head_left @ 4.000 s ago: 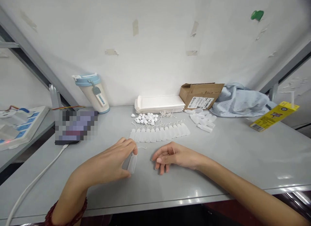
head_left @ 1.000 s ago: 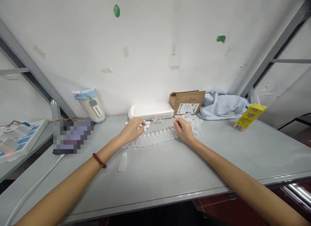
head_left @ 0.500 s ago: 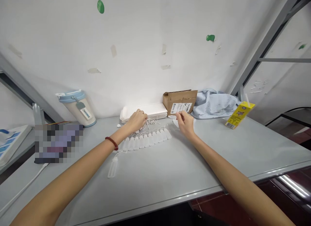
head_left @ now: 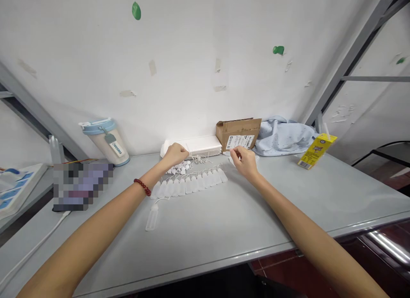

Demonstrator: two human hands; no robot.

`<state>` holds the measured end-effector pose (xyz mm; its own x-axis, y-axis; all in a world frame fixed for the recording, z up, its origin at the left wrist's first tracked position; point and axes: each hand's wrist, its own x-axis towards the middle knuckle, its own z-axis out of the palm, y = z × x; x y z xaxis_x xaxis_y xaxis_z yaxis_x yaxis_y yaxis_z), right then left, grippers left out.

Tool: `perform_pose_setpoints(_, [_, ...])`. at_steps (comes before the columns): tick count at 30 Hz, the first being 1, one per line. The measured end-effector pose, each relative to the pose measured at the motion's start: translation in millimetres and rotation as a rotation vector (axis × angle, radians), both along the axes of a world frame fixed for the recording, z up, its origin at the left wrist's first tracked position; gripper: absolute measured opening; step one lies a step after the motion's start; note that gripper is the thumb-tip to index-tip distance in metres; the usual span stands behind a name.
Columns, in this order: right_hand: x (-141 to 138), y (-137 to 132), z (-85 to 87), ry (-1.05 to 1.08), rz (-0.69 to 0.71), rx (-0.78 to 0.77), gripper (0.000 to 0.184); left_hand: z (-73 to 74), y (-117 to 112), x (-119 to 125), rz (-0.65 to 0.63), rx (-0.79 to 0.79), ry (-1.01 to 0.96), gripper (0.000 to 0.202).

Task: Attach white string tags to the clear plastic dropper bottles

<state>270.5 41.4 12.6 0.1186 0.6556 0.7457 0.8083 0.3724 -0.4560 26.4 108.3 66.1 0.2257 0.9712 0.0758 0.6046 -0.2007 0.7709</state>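
My left hand (head_left: pixel 177 154) is closed in a pinch above the tabletop, with a thin white string (head_left: pixel 189 151) showing at its fingertips. Just right of it lies a loose bundle of white strings (head_left: pixel 201 159), and below it a heap of small white pieces (head_left: pixel 180 167). My right hand (head_left: pixel 244 162) is closed too, thumb against forefinger; what it holds, if anything, I cannot make out. Between my arms several translucent plastic sleeves (head_left: pixel 192 183) with white strings form a slanting row. One separate sleeve (head_left: pixel 152 218) lies nearer the front edge.
Against the wall are a stack of white sheets (head_left: pixel 205 144), a cardboard box (head_left: pixel 240 133) and a pale blue cloth (head_left: pixel 283 137). A tumbler (head_left: pixel 109 142) and a blurred-out flat object (head_left: pixel 83 187) are left. A yellow drink carton (head_left: pixel 317 151) stands right, tilted in view.
My left hand has drawn slightly left and up, away from the string bundle, uncovering the small white pieces. My right hand stays nearly in place. The view has shifted slightly.
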Motion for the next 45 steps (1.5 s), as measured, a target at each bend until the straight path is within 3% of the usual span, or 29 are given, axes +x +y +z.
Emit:
perform_pose_setpoints(8, [0, 0, -3.4, -0.049, 0.059, -0.037, 0.023, 5.9, 3, 2, -0.052, -0.148, -0.049, 0.016])
perform_pose_setpoints(12, [-11, -1, -4.0, -0.149, 0.251, -0.077, 0.015, 10.5, -5, 12, -0.135, -0.178, -0.109, 0.018])
perform_pose_setpoints(17, [-30, -4, -3.4, -0.322, 0.452, -0.197, 0.029, 12.0, -15, 28, -0.236, -0.159, -0.194, 0.019])
perform_pose_setpoints(22, [-35, -6, -6.1, -0.339, 0.433, -0.340, 0.049, 10.9, -19, 36, -0.251, -0.121, -0.226, 0.014])
perform_pose_setpoints(29, [-33, 0, -10.6, -0.338, 0.401, -0.310, 0.050, 7.2, -20, 24, -0.129, 0.000, -0.237, 0.017])
perform_pose_setpoints(35, [-22, 3, -9.4, -0.283, 0.288, -0.177, 0.037, 5.4, -40, -11, -0.075, 0.062, -0.185, 0.019])
perform_pose_setpoints(39, [-5, 1, -4.3, -0.247, 0.153, -0.156, 0.027, -4.9, -61, -45, -0.032, 0.113, -0.175, 0.022])
perform_pose_setpoints(43, [6, -4, 0.4, -0.234, 0.066, -0.173, 0.021, -19.9, -71, -70, 0.145, 0.088, -0.262, 0.023])
perform_pose_setpoints(45, [11, -6, 2.0, -0.230, 0.025, -0.202, 0.018, -21.4, -74, -76, 0.175, 0.056, -0.285, 0.022])
